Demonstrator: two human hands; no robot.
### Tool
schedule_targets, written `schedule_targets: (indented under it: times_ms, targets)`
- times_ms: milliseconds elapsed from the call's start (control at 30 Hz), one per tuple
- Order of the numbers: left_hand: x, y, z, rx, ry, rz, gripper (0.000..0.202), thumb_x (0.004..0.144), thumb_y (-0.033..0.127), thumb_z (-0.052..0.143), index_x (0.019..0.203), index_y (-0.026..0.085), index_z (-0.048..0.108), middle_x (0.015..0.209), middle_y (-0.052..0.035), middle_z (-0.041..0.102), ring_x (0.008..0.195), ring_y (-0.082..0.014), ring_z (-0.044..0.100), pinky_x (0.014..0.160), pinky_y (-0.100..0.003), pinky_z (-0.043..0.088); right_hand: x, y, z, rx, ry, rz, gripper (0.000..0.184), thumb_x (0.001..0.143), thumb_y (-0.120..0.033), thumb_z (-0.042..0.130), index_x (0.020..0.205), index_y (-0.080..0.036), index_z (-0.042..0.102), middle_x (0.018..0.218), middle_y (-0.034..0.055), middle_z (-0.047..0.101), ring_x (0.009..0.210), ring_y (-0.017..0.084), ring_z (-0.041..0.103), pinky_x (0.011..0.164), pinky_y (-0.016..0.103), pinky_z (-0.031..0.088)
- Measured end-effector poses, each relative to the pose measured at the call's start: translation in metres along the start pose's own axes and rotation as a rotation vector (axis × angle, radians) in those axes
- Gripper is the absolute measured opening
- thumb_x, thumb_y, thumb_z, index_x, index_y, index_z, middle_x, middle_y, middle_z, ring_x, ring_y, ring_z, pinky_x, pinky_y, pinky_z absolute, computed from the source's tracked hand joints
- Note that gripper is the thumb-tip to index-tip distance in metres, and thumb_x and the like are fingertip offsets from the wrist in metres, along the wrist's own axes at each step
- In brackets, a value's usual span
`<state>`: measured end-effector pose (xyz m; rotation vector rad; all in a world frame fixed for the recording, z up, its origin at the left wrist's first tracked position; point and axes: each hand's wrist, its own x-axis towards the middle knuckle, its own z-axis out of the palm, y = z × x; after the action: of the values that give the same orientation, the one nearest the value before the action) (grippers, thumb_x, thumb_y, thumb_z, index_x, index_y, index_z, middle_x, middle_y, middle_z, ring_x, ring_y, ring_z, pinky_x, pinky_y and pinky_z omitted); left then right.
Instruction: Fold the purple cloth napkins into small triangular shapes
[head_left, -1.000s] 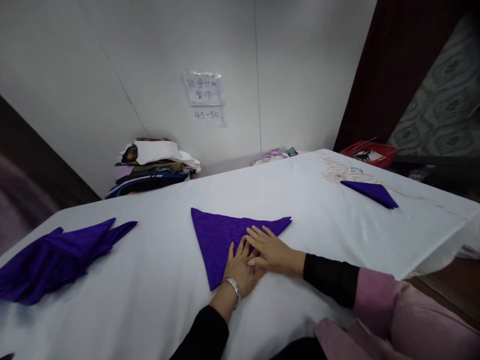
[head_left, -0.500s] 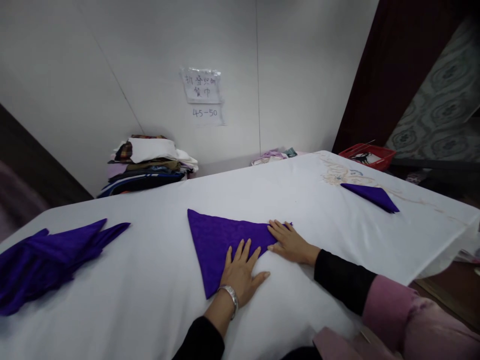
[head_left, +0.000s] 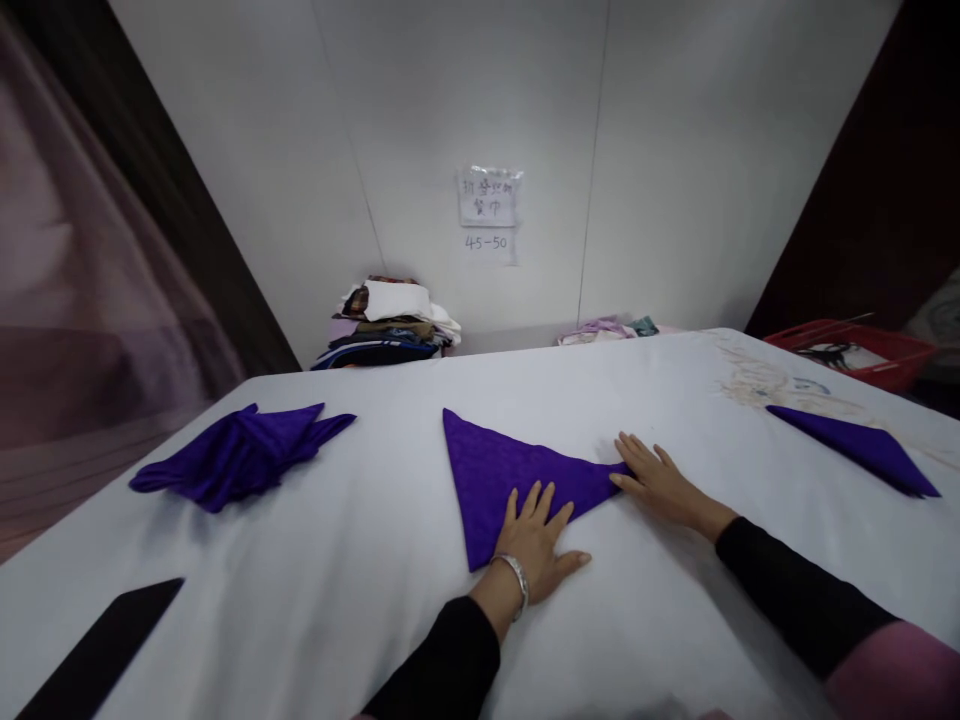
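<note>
A purple cloth (head_left: 499,475) lies flat on the white-covered worktop (head_left: 367,560), around its middle, well in from the far edge. It forms a rough triangle: one corner points toward the far edge, one toward the near edge, and a narrow tip toward the right edge.

The left hand (head_left: 536,555) rests palm down across the cloth's near-facing side. Its fingers (head_left: 546,503) are spread and released, lying on top of the fabric, while the thumb stretches beyond it over the white cover. The right hand (head_left: 667,492) lies over the narrow tip, covering its end; its fingers are extended and unclenched, with the thumb apart, beside the tip.

Near the left edge sits a bunched purple cloth (head_left: 244,450), with a dark flat object (head_left: 105,650) closer to the near side. Toward the right edge lies a narrow folded purple cloth (head_left: 855,448). A red basket (head_left: 904,370) stands past the far right corner, and a clothes pile (head_left: 394,325) rises behind the far edge.
</note>
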<state>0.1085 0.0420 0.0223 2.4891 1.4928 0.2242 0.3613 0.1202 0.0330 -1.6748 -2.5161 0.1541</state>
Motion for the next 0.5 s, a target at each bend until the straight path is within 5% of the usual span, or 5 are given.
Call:
schedule_targets:
  times_ms: [267,500]
  targets:
    - [-0.004,0.006,-0.008,-0.032,-0.014,-0.006,0.070,0.081,0.070,0.023,0.139,0.031,0.031,0.148,-0.0050,0.028,0.137,-0.0294,0.010,0.108,-0.057,0.002,0.039,-0.103,-0.009,0.198,-0.183,-0.503,0.069,0.090,-0.059,0.025,0.144,-0.018,0.018,0.150,0.0079,0.014,0.138,0.022,0.008,0.111,0.044,0.008]
    - [-0.005,0.007,-0.012,-0.087,-0.031,-0.018,0.072,0.080,0.072,0.025,0.140,0.032,0.028,0.147,-0.0072,0.028,0.137,-0.0313,0.013,0.107,-0.058,0.000,0.068,-0.104,0.009,0.241,-0.249,-0.519,0.065,0.090,-0.059,0.024,0.143,-0.022,0.023,0.150,0.0064,0.019,0.138,0.021,0.010,0.111,0.044,0.006]
